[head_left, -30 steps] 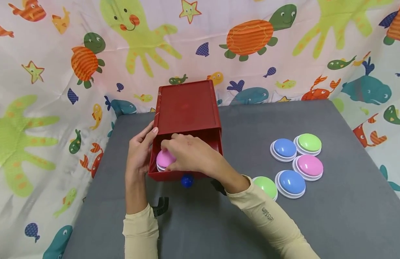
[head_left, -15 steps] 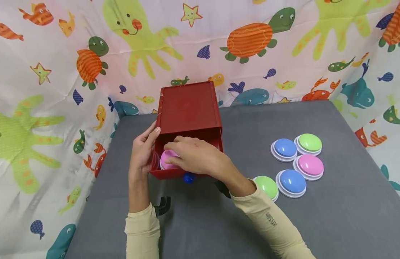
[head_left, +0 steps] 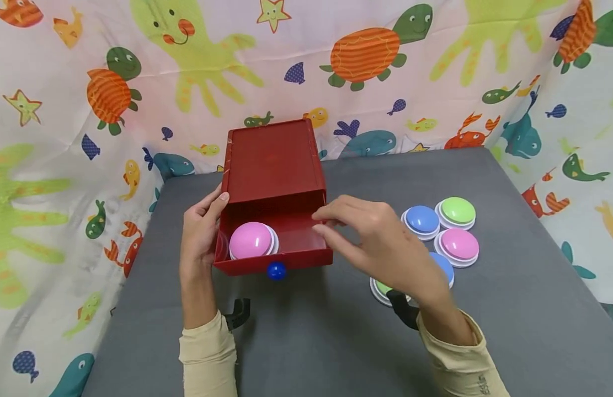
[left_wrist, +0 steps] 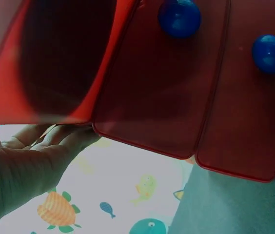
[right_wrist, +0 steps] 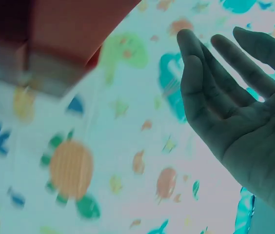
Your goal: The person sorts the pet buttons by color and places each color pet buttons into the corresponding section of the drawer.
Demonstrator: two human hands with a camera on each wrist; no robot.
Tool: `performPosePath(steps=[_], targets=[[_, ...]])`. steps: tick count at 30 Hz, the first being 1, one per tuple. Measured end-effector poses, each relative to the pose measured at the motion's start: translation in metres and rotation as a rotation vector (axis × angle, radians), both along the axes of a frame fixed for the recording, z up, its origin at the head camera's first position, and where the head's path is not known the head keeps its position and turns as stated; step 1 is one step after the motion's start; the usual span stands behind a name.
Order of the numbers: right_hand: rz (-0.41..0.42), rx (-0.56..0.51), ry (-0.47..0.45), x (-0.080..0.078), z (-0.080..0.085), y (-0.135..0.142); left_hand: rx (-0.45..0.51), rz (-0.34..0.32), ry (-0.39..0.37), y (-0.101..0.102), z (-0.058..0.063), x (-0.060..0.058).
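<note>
A red drawer box (head_left: 273, 165) stands on the grey table with its upper drawer (head_left: 306, 258) pulled out. Inside the drawer, at its left end, sits a pink dome-topped push button (head_left: 250, 240) with a white base. My left hand (head_left: 202, 231) rests against the box's left side, thumb at the front upper edge; the left wrist view shows its fingers (left_wrist: 64, 141) laid along that side. Just off the drawer's right end hovers my right hand (head_left: 373, 237), fingers loosely bent and holding nothing; its palm (right_wrist: 254, 136) shows bare in the right wrist view.
Right of the box lie several more buttons: a blue one (head_left: 422, 219), a green one (head_left: 457, 210) and a pink one (head_left: 459, 244). My right hand partly covers another blue and another green. A blue knob (head_left: 276, 271) sticks out from the drawer front. A sea-animal cloth (head_left: 296, 49) hangs behind.
My right hand has let go of the pink button in the drawer and moved out to the right. The left hand stays at the box's side. The head view has shifted slightly.
</note>
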State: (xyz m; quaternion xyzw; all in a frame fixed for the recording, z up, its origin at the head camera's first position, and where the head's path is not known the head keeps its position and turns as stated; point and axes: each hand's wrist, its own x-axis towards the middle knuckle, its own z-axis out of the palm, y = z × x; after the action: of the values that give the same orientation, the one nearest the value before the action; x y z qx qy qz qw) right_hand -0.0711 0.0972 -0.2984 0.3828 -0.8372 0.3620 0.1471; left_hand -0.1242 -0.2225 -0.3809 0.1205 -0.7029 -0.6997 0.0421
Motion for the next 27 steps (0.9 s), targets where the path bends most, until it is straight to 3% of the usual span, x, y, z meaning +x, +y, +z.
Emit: performPosePath(steps=[4, 12, 15, 21, 27], targets=[[-0.123, 0.012, -0.011, -0.003, -0.012, 0.03, -0.017, 0.0, 0.002, -0.001, 0.001, -0.002], [-0.353, 0.171, -0.072, -0.012, -0.039, 0.088, 0.005, 0.013, -0.019, 0.001, 0.0, 0.0], [-0.421, 0.261, -0.19, -0.022, -0.053, 0.119, 0.008, 0.027, -0.012, 0.0, 0.0, 0.0], [-0.503, 0.474, -0.542, -0.048, -0.089, 0.169, 0.0, 0.025, 0.002, -0.001, 0.002, 0.001], [-0.517, 0.565, -0.713, -0.055, -0.122, 0.189, -0.01, 0.024, -0.006, 0.0, 0.002, 0.0]])
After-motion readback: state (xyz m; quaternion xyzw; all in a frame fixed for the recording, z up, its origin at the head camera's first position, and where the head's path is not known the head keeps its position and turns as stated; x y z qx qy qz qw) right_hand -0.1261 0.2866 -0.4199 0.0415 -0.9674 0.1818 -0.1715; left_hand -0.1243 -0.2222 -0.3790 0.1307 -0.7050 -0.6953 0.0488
